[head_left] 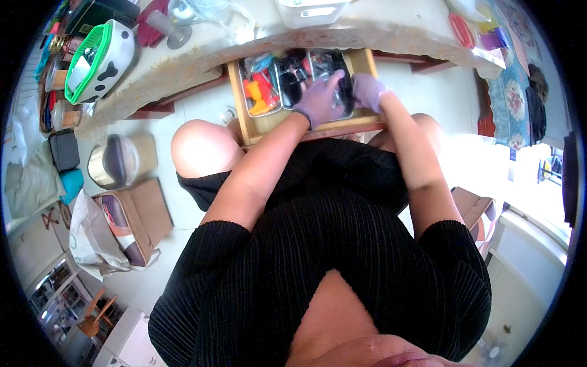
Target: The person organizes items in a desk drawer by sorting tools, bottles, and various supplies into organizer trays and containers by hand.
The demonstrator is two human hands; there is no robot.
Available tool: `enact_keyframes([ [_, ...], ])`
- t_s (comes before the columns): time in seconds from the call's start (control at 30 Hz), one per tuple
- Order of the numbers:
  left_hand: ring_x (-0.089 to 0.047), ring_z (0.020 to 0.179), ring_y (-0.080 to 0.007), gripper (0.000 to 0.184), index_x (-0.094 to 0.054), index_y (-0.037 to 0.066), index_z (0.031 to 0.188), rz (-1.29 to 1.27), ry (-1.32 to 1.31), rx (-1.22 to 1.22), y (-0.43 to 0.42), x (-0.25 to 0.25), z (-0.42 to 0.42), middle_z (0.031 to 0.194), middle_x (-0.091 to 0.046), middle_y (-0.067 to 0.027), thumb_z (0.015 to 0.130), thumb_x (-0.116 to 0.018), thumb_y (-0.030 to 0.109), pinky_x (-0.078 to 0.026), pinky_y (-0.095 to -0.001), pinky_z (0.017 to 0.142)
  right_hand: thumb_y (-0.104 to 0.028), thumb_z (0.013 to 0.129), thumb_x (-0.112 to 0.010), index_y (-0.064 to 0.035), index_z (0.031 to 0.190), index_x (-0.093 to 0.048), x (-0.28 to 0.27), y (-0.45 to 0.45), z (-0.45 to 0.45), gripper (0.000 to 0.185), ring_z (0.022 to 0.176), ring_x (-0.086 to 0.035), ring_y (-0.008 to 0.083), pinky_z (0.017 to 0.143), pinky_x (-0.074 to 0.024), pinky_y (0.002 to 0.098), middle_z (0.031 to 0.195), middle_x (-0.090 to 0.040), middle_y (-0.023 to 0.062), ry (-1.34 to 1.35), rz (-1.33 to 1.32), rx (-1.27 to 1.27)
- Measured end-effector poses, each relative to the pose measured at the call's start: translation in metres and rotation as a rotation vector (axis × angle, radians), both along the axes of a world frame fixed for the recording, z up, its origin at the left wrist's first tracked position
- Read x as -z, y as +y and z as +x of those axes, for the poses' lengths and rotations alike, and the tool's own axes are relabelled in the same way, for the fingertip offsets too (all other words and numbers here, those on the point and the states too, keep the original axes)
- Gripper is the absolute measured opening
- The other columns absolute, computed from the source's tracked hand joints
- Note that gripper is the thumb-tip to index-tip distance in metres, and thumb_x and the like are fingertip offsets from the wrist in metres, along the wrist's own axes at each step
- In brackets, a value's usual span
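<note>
An open wooden drawer [361,61] stands between my knees, with white trays in it. The left white tray [278,104] holds orange, yellow and red items [260,95] and something blue. Black items [293,76] fill the middle tray. My left hand [323,103], in a thin purple glove, is over the right-hand tray, its fingers smeared by motion. My right hand [369,92], gloved too, is at the drawer's right side with fingers curled; what they hold, if anything, is hidden. A long dark thing [346,85] shows between both hands, its kind unclear.
Above the drawer runs a table with a patterned cloth [202,55]. On it are a green-rimmed white basket [122,55], a white bin [312,13] and a red item [461,30]. A cardboard box [153,214] and a trash can [116,160] stand on the floor at left.
</note>
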State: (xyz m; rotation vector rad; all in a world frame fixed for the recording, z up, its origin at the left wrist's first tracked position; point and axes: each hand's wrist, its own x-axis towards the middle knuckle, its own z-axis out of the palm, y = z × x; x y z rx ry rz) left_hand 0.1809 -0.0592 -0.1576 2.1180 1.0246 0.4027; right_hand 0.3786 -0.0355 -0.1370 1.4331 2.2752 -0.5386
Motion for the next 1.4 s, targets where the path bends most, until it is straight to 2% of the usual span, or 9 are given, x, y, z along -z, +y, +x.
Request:
enact_keyframes([
  [0.23,-0.033,0.137,-0.0379,0.069,-0.044,0.004,0.139,0.429,0.155,0.117,-0.003,0.012,0.004,0.142,-0.040,-0.0248,0.081,-0.066,0.033,-0.024,-0.0428,0.117,-0.011,0.071,-0.074,0.0007,0.089,-0.072,0.019,-0.008,-0.005,0.022,0.094,-0.067,0.0357,0.083,-0.0542,0.0419,0.095,-0.069,0.0228,-0.161,-0.030,0.056],
  [0.4,-0.030,0.139,-0.0398,0.085,-0.026,-0.003,0.145,0.333,0.072,0.086,-0.002,0.010,0.002,0.146,-0.033,-0.0264,0.080,-0.068,0.031,-0.024,-0.0441,0.116,-0.005,0.076,-0.065,0.0016,0.090,-0.072,0.006,0.012,-0.015,0.017,0.096,-0.067,0.0364,0.084,-0.0538,0.0424,0.098,-0.069,0.0237,-0.029,0.201,0.284],
  [0.5,-0.033,0.136,-0.0398,0.084,-0.026,-0.004,0.145,0.199,-0.074,-0.021,-0.002,-0.004,0.002,0.145,-0.034,-0.0272,0.080,-0.067,0.030,-0.027,-0.0433,0.115,-0.004,0.077,-0.063,0.0019,0.092,-0.072,-0.018,0.024,-0.030,0.018,0.097,-0.067,0.0366,0.084,-0.0537,0.0421,0.101,-0.068,0.0242,-0.131,0.020,0.160],
  [0.63,-0.036,0.134,-0.0386,0.075,-0.036,-0.002,0.141,0.186,-0.065,-0.143,0.003,0.009,-0.003,0.143,-0.038,-0.0251,0.081,-0.066,0.030,-0.030,-0.0419,0.114,-0.002,0.077,-0.062,0.0004,0.091,-0.073,0.004,0.039,-0.032,0.017,0.098,-0.067,0.0348,0.084,-0.0545,0.0413,0.100,-0.068,0.0243,-0.090,0.207,0.278],
  [0.77,-0.031,0.139,-0.0359,0.066,-0.042,0.002,0.139,0.330,0.073,-0.031,0.003,0.018,0.000,0.152,-0.032,-0.0170,0.085,-0.062,0.033,-0.028,-0.0469,0.114,-0.005,0.075,-0.067,-0.0001,0.089,-0.073,-0.013,0.043,-0.031,0.016,0.097,-0.068,0.0331,0.082,-0.0554,0.0394,0.100,-0.069,0.0224,-0.223,-0.028,0.163],
  [0.93,-0.027,0.142,-0.0342,0.065,-0.043,0.003,0.140,0.326,0.064,-0.005,0.001,0.010,0.005,0.154,-0.030,-0.0138,0.086,-0.060,0.036,-0.025,-0.0486,0.115,-0.010,0.074,-0.068,-0.0004,0.087,-0.072,-0.005,0.021,-0.017,0.016,0.093,-0.068,0.0350,0.082,-0.0546,0.0385,0.097,-0.070,0.0214,-0.160,0.086,0.141],
  [1.17,-0.034,0.138,-0.0341,0.063,-0.046,0.004,0.136,0.384,0.138,-0.062,0.002,-0.007,0.007,0.145,-0.038,-0.0236,0.085,-0.062,0.038,-0.030,-0.0452,0.113,-0.014,0.079,-0.066,0.0002,0.094,-0.070,0.017,0.013,-0.016,0.021,0.099,-0.066,0.0372,0.085,-0.0537,0.0411,0.102,-0.068,0.0241,-0.159,0.161,0.096],
  [1.27,-0.050,0.122,-0.0349,0.055,-0.052,0.007,0.129,0.068,0.224,0.012,0.007,-0.036,-0.005,0.130,-0.050,-0.0183,0.086,-0.062,0.040,-0.044,-0.0413,0.101,-0.014,0.084,-0.061,0.0007,0.099,-0.068,0.010,0.010,-0.022,0.022,0.100,-0.065,0.0390,0.086,-0.0529,0.0434,0.102,-0.067,0.0247,0.182,0.198,0.692],
  [1.4,-0.060,0.104,-0.0356,0.043,-0.062,0.006,0.111,-0.028,0.457,0.212,0.029,-0.070,-0.024,0.107,-0.061,-0.0173,0.087,-0.060,0.042,-0.048,-0.0443,0.091,-0.011,0.085,-0.057,0.0001,0.100,-0.067,0.012,0.011,-0.024,0.021,0.101,-0.064,0.0395,0.086,-0.0524,0.0447,0.101,-0.067,0.0255,0.054,0.201,0.564],
])
